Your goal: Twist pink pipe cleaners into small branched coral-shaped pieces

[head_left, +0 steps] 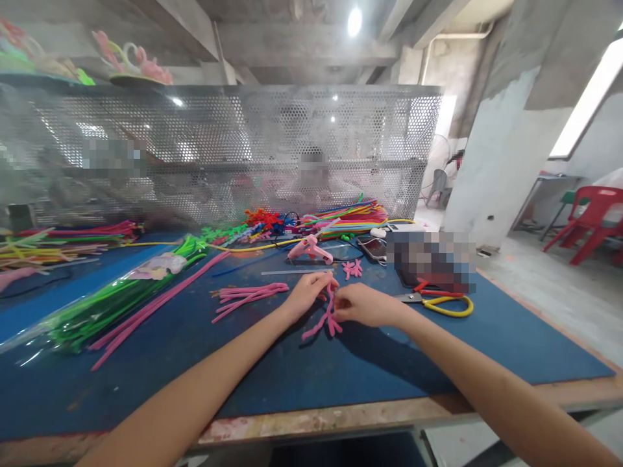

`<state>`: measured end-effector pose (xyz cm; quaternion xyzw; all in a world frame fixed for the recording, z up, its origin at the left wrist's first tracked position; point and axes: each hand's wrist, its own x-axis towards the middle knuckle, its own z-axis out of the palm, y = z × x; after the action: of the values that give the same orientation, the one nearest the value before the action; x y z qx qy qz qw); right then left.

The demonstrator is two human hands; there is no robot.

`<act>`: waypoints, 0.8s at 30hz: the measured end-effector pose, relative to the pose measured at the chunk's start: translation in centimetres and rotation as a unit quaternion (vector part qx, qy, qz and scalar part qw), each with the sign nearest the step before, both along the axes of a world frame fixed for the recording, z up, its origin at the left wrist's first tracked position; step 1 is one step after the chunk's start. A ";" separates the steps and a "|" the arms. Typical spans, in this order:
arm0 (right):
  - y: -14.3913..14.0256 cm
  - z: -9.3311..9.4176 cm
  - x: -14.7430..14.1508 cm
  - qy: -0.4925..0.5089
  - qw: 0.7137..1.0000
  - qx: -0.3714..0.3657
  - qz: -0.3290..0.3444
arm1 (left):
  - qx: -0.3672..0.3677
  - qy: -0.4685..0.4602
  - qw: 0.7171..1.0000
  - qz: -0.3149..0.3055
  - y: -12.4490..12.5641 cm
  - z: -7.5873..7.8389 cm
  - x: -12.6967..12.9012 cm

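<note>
Pink fuzzy piece sits between the two hands, mid-length along the blue worktop, nearer the near edge than the far one. Long axis runs roughly from near edge to far edge; upper end points to the far edge, short prongs to the near edge, one longer branch slants toward the near left corner.

Left hand: thumb and fingers pinch the upper end. Right hand: fingers curled, tips pinching the stem lower down, just above the prongs.

Around: cut pink stems lie left of the left hand. Toward the far edge, a pink glue gun, and a small pink cluster just beyond the right hand. Scissors, yellow and red handles, lie toward the right edge.
</note>
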<state>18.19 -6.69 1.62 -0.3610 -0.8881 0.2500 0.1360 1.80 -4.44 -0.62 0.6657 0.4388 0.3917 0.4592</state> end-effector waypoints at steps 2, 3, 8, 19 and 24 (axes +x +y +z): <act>0.6 -0.3 0.3 0.026 0.999 0.015 -0.041 | 0.007 0.031 0.999 -0.008 -0.4 0.4 -0.1; 0.8 -0.4 0.4 0.044 0.997 0.007 -0.055 | 0.024 0.055 0.998 -0.011 -0.6 0.6 -0.1; 1.6 -1.0 0.5 0.139 0.981 0.071 -0.112 | 0.059 0.082 0.995 0.000 -0.8 0.9 -0.2; 2.8 -1.5 1.1 0.074 0.933 0.351 -0.012 | -0.078 -0.118 0.987 0.072 -0.7 1.0 -0.2; 2.8 -1.4 1.6 0.014 0.900 0.435 0.033 | -0.085 -0.108 0.988 0.067 -0.9 0.9 -0.1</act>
<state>19.79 -3.86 0.22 -0.2327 -0.9180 -0.1514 0.2833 1.71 -5.33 0.31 0.5473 0.4618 0.4526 0.5314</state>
